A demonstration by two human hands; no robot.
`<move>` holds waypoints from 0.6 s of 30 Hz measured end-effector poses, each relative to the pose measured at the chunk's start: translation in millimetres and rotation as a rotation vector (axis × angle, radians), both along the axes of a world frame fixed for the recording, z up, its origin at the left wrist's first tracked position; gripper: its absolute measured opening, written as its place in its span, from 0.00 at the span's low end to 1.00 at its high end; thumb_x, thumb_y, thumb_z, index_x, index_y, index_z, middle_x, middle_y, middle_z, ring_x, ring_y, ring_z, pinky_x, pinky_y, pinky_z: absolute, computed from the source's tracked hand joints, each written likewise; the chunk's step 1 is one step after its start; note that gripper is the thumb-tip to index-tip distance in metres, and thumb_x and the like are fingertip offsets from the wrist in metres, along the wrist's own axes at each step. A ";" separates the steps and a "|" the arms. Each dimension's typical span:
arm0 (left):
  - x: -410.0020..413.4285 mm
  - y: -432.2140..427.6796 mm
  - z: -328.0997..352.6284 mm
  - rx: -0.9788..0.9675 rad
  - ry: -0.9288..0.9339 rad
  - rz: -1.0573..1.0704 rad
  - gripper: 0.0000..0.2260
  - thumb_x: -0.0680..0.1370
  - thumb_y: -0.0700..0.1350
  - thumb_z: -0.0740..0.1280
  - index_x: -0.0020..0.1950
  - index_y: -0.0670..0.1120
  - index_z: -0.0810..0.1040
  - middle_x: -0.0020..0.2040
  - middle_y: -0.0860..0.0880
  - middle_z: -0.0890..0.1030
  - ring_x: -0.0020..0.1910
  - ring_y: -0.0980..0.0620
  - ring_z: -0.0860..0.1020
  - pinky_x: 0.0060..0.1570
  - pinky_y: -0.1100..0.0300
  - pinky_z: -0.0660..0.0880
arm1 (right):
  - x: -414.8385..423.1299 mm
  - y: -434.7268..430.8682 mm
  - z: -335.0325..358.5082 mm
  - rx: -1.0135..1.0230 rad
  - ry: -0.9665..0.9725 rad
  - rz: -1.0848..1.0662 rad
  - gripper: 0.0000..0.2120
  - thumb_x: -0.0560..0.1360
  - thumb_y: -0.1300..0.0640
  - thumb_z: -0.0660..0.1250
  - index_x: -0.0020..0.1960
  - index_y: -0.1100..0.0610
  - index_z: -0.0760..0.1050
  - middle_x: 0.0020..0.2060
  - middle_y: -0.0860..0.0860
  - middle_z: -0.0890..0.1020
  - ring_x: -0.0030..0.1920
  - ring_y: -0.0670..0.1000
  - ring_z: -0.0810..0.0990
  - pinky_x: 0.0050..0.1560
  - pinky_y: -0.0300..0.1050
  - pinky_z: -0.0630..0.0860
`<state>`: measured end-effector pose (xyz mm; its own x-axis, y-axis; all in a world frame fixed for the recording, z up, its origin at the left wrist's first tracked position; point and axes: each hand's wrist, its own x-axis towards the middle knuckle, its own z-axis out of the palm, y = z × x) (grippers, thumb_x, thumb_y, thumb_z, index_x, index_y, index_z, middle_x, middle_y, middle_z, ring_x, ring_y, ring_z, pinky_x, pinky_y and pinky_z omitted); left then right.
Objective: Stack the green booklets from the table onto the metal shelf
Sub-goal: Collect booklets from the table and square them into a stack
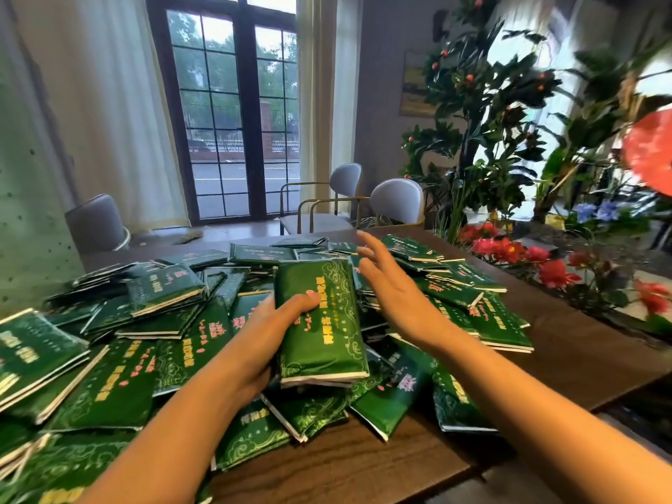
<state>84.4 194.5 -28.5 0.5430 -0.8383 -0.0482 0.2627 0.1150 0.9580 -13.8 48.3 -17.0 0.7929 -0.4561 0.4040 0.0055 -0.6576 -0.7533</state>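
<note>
The left hand (267, 340) grips a small stack of green booklets (320, 321) by its left long edge, thumb (302, 301) flat across the top cover and the other fingers tucked beneath, just above the loose heap of booklets (116, 380) covering the wooden table (582, 358). The right hand (396, 289) hovers just right of the stack, fingers straight and spread wide, holding nothing. The step looks like gathering and squaring a handful. To do it well, the right palm should close on the stack's free long edge and press the covers flush, since they look glossy and likely to slide. The metal shelf is out of view, so a firm two-handed hold should come before any carry
</note>
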 end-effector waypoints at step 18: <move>0.5 -0.6 -1.4 -0.024 0.017 0.040 0.17 0.69 0.47 0.68 0.55 0.42 0.76 0.37 0.45 0.85 0.32 0.50 0.83 0.29 0.60 0.79 | -48.1 -98.8 -33.4 -0.327 0.473 -0.543 0.10 0.79 0.51 0.61 0.54 0.54 0.77 0.54 0.57 0.77 0.54 0.57 0.75 0.53 0.49 0.72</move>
